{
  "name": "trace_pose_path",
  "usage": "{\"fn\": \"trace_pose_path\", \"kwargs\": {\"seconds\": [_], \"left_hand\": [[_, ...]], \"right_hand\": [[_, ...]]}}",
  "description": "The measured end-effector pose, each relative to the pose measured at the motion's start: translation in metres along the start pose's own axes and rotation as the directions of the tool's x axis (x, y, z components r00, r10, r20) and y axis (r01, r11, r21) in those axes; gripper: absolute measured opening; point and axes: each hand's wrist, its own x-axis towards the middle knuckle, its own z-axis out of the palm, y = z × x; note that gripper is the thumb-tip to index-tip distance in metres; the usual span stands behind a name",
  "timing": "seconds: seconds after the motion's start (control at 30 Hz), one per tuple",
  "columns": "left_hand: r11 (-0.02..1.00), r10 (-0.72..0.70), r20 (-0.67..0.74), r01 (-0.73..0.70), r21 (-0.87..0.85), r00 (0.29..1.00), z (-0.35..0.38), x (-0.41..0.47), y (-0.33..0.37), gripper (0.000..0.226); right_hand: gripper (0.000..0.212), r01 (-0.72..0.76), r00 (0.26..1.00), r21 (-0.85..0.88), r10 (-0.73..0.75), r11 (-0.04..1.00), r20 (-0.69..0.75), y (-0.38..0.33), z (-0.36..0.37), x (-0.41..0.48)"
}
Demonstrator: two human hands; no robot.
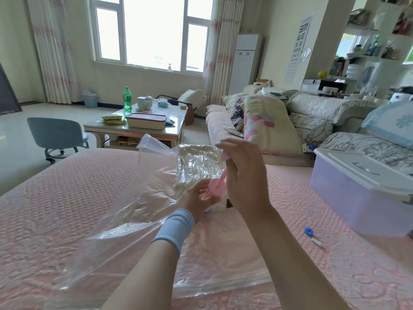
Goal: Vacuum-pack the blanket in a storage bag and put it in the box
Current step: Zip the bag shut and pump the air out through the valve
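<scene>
A clear plastic storage bag (143, 204) lies crumpled on the pink bed cover (67, 198), and a pale blanket (196, 162) shows through its far end. My left hand (196, 201), with a blue wristband, grips the body of a pink hand pump (215, 187) standing on the bag. My right hand (243, 173) holds the pump's raised pink handle above it. A translucent storage box (357, 198) with a white lid stands on the bed at the right.
A blue valve cap (309, 231) and a small white clip (317, 242) lie on the bed near the box. Beyond the bed are a coffee table (138, 126) with a green bottle, a grey stool (57, 135) and a sofa (290, 121) piled with pillows.
</scene>
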Motion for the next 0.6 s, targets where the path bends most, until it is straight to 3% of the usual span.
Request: {"fn": "trace_pose_path", "kwargs": {"seconds": [0.07,0.13,0.2,0.27,0.33,0.4,0.5,0.6], "left_hand": [[1.000,0.005,0.002,-0.005,0.026,1.000,0.000,-0.001,0.002,0.045],[0.999,0.010,-0.003,-0.010,0.033,1.000,0.001,-0.001,0.002,0.048],[1.000,0.009,-0.011,-0.009,0.030,1.000,0.002,0.000,0.001,0.048],[0.999,0.007,0.000,-0.007,0.050,1.000,0.002,0.000,-0.001,0.041],[0.997,0.005,0.005,-0.005,0.079,1.000,0.002,-0.001,-0.001,0.044],[0.998,0.011,-0.017,-0.009,0.060,1.000,0.001,-0.001,0.000,0.044],[0.999,0.018,-0.021,-0.018,0.035,1.000,-0.002,0.000,0.001,0.050],[0.999,0.017,-0.012,-0.017,0.041,1.000,-0.001,0.001,-0.001,0.050]], "right_hand": [[0.032,0.032,0.994,-0.006,-0.033,0.999,-0.106,-0.001,-0.003,0.005],[0.034,-0.004,0.996,-0.024,0.002,1.000,-0.088,0.005,0.004,-0.006],[0.036,-0.108,0.988,-0.042,0.112,0.993,0.109,0.014,0.016,-0.028],[0.036,-0.240,0.890,-0.076,0.251,0.968,0.382,0.023,0.027,-0.048],[0.033,-0.293,0.821,-0.094,0.301,0.951,0.485,0.028,0.029,-0.052],[0.031,-0.267,0.861,-0.065,0.268,0.962,0.433,0.025,0.022,-0.038],[0.029,-0.099,0.986,0.031,0.093,0.995,0.139,0.009,0.004,-0.008],[0.029,0.023,0.997,0.028,-0.021,0.999,-0.070,0.001,-0.004,0.005]]}}
